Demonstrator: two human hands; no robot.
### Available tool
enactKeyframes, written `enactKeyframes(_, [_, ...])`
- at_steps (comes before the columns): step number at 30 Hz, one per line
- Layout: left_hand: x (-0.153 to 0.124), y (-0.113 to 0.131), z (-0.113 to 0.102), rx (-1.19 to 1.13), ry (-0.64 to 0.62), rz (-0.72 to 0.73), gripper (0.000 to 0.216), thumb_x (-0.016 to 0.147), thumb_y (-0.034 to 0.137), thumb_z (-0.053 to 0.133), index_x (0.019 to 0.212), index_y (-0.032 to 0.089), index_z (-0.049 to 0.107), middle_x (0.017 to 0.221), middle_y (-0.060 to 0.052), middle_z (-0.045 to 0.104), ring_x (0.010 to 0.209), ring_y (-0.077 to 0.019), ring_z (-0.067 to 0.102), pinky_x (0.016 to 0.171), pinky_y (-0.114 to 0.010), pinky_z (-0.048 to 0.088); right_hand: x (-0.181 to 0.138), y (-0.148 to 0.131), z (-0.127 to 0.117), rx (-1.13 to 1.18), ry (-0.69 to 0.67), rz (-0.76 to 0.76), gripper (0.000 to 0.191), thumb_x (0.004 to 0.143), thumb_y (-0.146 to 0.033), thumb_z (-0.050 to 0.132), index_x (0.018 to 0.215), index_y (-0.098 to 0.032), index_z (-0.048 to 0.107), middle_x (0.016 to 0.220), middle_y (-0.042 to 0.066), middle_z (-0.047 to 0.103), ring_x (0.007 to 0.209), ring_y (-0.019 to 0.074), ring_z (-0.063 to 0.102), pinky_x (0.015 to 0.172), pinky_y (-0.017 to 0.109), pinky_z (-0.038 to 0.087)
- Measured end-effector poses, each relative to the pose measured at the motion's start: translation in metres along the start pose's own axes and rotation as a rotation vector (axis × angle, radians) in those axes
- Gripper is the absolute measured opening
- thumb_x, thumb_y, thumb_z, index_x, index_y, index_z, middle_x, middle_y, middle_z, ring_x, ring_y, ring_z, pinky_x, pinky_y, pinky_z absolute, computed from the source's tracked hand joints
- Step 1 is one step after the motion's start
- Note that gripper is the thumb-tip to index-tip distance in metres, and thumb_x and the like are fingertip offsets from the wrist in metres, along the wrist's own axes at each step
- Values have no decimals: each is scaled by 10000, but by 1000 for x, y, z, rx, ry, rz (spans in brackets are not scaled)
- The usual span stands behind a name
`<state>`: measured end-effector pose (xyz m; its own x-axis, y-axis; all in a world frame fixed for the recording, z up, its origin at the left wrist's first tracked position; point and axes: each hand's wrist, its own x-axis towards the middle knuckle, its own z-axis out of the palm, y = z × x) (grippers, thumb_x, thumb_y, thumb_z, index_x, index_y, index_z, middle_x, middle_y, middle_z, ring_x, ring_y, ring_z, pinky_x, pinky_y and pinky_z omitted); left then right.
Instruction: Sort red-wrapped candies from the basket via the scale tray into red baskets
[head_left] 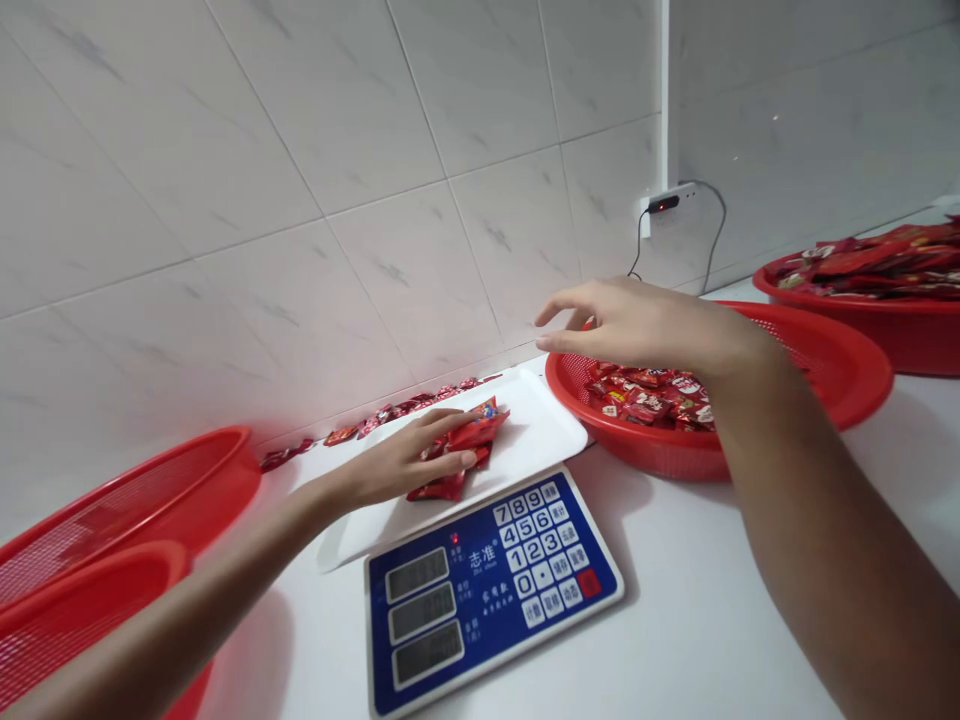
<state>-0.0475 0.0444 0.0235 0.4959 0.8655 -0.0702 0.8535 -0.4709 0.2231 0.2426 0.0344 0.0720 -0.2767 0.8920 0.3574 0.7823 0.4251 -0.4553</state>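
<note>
My left hand (pixel 409 460) rests over several shiny red wrapped candy packets (pixel 442 488) on a white scale tray (pixel 536 425). Its thumb and fingers are closed around the upper packets. Directly in front of the tray is the scale's blue keypad and display panel (pixel 487 590). Over the near left side of a red perforated basket (pixel 652 460) hovers my right hand (pixel 615 322), thumb and forefinger apart. A speck of red shows between its fingers; whether it is a packet or something behind is unclear. Small red packets (pixel 649 400) lie in that basket, partly hidden by my right forearm.
Loose red packets (pixel 405 408) line the wall behind the tray. Two more red baskets (pixel 225 445) (pixel 161 560) stand at left. Another red basket (pixel 900 325), heaped with larger packets, is at far right. A wall socket (pixel 660 212) with cables sits above the white table (pixel 675 620).
</note>
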Motion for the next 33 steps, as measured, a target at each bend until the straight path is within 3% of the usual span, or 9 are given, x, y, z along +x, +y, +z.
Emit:
enactKeyframes(2, [-7, -2, 5, -1, -18, 6, 746, 846, 664, 510, 1488, 326, 339, 1576, -72, 328, 1415, -348, 327, 1113, -532, 331, 1, 0, 1, -4, -5, -16, 407, 871, -499, 561, 1187, -264, 662, 1196, 75, 667, 987, 263, 652, 797, 363, 483])
enactKeyframes(4, [-8, -2, 14, 8, 35, 18, 817, 810, 683, 551, 1498, 316, 306, 1571, -93, 330, 1412, -363, 317, 1106, -551, 328, 2, 0, 3, -16, -16, -27, 408, 870, -500, 560, 1187, -265, 662, 1199, 75, 666, 997, 264, 649, 798, 364, 481])
enactKeyframes(10, [1, 4, 34, 170, 260, -9, 506, 945, 525, 435, 1403, 312, 449, 1322, -106, 566, 1174, -319, 534, 979, -510, 427, 3, 1, 4, -54, -28, -16, 422, 865, -519, 553, 1189, -272, 662, 1180, 71, 678, 988, 264, 650, 797, 362, 481])
enactKeyframes(17, [2, 16, 32, 192, 361, -89, 395, 950, 429, 459, 1301, 280, 562, 1145, -126, 635, 963, -311, 644, 807, -467, 508, 1, -5, 4, -31, -93, -2, 472, 859, -529, 551, 1233, -256, 642, 1173, 85, 680, 959, 268, 662, 806, 367, 485])
enactKeyframes(23, [-3, 2, 17, 32, 432, -80, 330, 936, 377, 462, 1221, 250, 569, 1134, -89, 708, 957, -248, 693, 804, -402, 561, -1, -9, 3, 24, -142, -8, 475, 860, -511, 548, 1244, -244, 627, 1169, 94, 678, 901, 244, 669, 736, 331, 504])
enactKeyframes(28, [-48, -9, -24, -367, 657, -280, 349, 876, 448, 538, 1074, 168, 605, 874, -42, 744, 718, -165, 704, 588, -228, 557, 1, -5, 5, 13, -126, -21, 499, 842, -541, 549, 1245, -258, 628, 1153, 88, 685, 921, 254, 665, 751, 342, 497])
enactKeyframes(31, [-100, -19, -55, -347, 714, -521, 373, 842, 503, 582, 1044, 191, 619, 618, 83, 628, 363, -47, 450, 343, -142, 336, 5, -2, 8, 19, -125, -12, 501, 829, -552, 553, 1237, -272, 634, 1142, 75, 692, 918, 256, 668, 755, 351, 496])
enactKeyframes(33, [-139, -31, -66, -274, 740, -657, 446, 833, 554, 556, 1100, 200, 599, 608, 102, 624, 325, -31, 361, 328, -133, 274, 6, -1, 10, 25, -134, -3, 496, 818, -555, 560, 1225, -283, 639, 1133, 66, 698, 894, 257, 672, 747, 366, 499])
